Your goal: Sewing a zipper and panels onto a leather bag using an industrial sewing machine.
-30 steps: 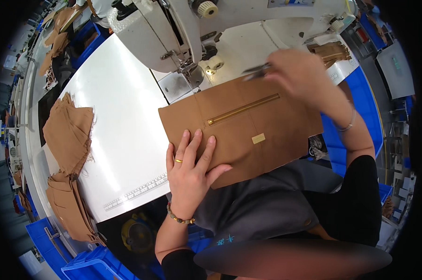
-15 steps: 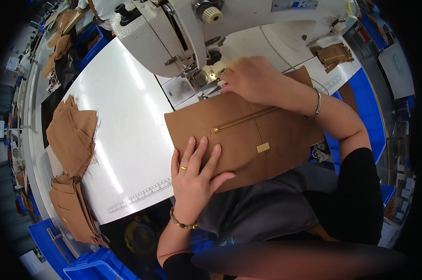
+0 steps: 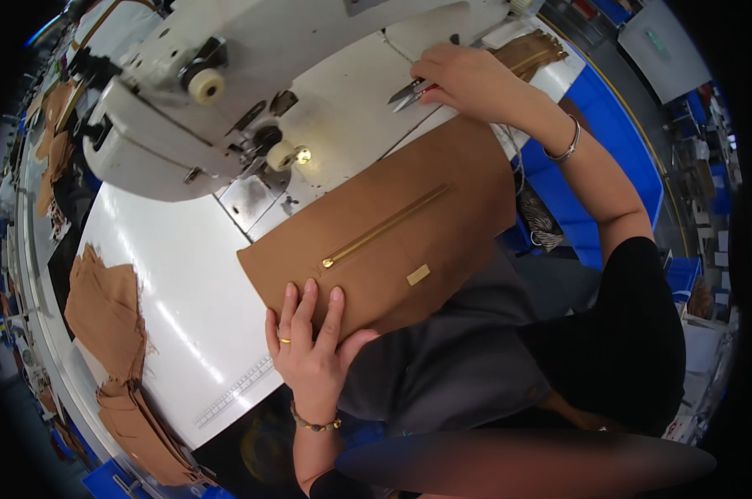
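The left hand (image 3: 314, 358) lay spread on a brown fabric panel (image 3: 376, 266) with a gold metal zip (image 3: 384, 226), which seemed to overhang the glossy white table (image 3: 160, 274) and might have slid if unpressed. The right hand (image 3: 476, 79) gripped small grey-bladed metal scissors (image 3: 406, 94) near the panel's far edge, where a careless dip could have nicked it.

Sewing machine (image 3: 168, 137) at far side of table (image 3: 189, 308); cloth panel (image 3: 351, 224) nearer, overhanging near edge. Zip (image 3: 384, 227) along panel's middle, label (image 3: 418, 274) to its near right. Left hand (image 3: 314, 358) on panel's near left corner; ruler strip (image 3: 235, 391) left of it. Two cloth stacks far left (image 3: 106, 312) and near left (image 3: 147, 432). Right hand (image 3: 472, 81), with snips (image 3: 408, 97), beyond panel's far right; zipped pieces (image 3: 530, 54) behind; bin (image 3: 592, 195) right of table
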A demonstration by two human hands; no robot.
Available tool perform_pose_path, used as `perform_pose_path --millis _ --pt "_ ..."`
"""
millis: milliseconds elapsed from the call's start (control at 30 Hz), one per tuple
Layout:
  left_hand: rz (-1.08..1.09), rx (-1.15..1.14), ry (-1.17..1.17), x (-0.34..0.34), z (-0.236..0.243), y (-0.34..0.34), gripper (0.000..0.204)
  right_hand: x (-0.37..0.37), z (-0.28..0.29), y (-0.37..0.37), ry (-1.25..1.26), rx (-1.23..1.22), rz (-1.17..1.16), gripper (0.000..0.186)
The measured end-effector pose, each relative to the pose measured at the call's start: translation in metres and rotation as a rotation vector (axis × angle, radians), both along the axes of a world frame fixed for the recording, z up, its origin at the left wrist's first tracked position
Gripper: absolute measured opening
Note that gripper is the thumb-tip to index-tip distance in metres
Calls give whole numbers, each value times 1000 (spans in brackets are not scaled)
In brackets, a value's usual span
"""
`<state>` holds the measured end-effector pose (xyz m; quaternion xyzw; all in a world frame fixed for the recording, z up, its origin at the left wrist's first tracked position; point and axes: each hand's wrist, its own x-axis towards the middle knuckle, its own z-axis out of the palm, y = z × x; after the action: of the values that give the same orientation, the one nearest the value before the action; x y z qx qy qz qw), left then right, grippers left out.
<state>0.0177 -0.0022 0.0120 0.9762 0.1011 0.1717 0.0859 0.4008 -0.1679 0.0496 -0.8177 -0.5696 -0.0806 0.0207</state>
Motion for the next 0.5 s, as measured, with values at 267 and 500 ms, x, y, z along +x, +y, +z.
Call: perform_pose_path --millis 267,500 --pt "4 34 -19 1 -3 -2 71 -56 -13 20 436 141 59 32" --pt "94 -309 -267 -3 -7 3 99 -105 20 -6 531 152 262 37"
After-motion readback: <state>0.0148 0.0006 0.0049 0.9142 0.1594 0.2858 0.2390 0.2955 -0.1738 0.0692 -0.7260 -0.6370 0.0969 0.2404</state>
